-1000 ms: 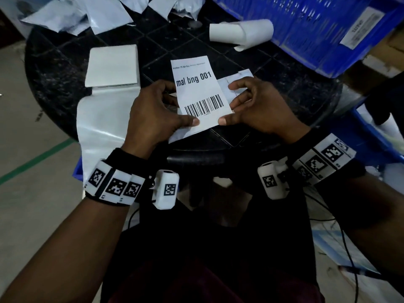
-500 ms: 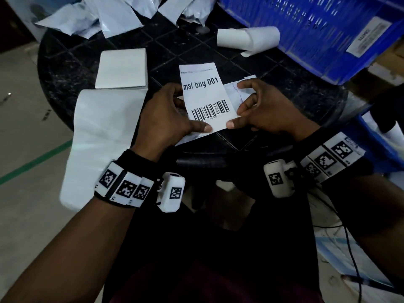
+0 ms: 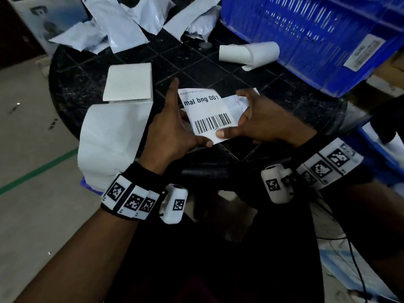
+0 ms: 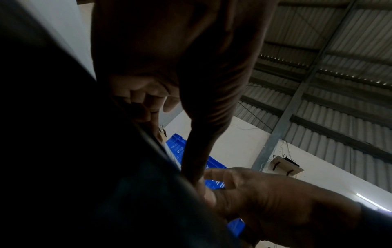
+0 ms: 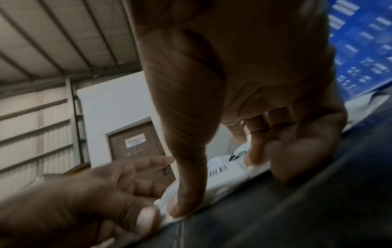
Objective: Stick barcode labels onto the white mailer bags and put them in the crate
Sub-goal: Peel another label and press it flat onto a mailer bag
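Fingers of the left hand (image 3: 172, 132) and the right hand (image 3: 260, 123) are curled round the barcode label (image 3: 208, 115), held at the near edge of the table (image 3: 72, 84). The label is best peeled slowly and kept flat, so no wrinkle is made. The mailer bags (image 3: 122, 29) lie at the far side, left of the crate (image 3: 306, 36).

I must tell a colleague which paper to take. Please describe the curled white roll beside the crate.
Find the blue crate at the table's far right. Against its near wall lies the curled roll of blank white paper. Unlike the flat mailer bags, it curls into a tube.
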Motion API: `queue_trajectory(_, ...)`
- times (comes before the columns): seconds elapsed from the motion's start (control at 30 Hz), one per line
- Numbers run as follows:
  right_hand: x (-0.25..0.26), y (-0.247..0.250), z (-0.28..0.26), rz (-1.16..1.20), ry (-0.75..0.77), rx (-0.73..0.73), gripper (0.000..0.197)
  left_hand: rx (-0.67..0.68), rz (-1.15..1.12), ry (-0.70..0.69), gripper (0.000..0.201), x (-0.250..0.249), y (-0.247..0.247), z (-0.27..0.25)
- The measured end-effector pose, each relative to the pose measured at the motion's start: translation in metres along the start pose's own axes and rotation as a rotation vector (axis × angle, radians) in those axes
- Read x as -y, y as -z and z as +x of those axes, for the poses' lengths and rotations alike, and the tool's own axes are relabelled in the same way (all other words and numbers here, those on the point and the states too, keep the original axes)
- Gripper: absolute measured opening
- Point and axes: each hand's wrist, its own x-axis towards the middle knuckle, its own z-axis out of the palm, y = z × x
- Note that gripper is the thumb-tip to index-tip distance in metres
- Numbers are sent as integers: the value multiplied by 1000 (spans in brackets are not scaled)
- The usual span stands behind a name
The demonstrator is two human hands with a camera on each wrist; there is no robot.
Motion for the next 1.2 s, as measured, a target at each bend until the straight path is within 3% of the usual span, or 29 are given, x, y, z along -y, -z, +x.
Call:
queue_trajectory(0.07,3,-5,-1,-145,28,-29,125,6,18,1,144,-1,1,0)
queue_trajectory(0.3,-3,-6,2,-147,-4,-8,125,42,37,25,147,-4,5,4)
queue_trajectory(0.47,-5,-4,-1,-243,31,-26,118,21,74,33,133,-3,5,6)
queue_trajectory(0.63,14,-12,-21,-479,377,-340,80,-60,165,11,96,-1,10,4)
queue_trajectory(0.73,29,-30,-27,-469,551,-200,87,-75,205,32,78,3,14,5)
queue_trajectory(0.83,22,-24,-14,-400,469,-97,82,-67,261,55,54,12,18,13)
queue_trajectory(0.97,-4,21,32,-245,173,-166,58,-45,284,61,21,22,22,21)
queue_trajectory(1.07,-24,34,52,-153,-30,-150,61,-35,294,53,21,24,23,22)
queue_trajectory(1.2,-35,30,52,-101,-29,-172,66,-51,278,33,27,24,22,22)
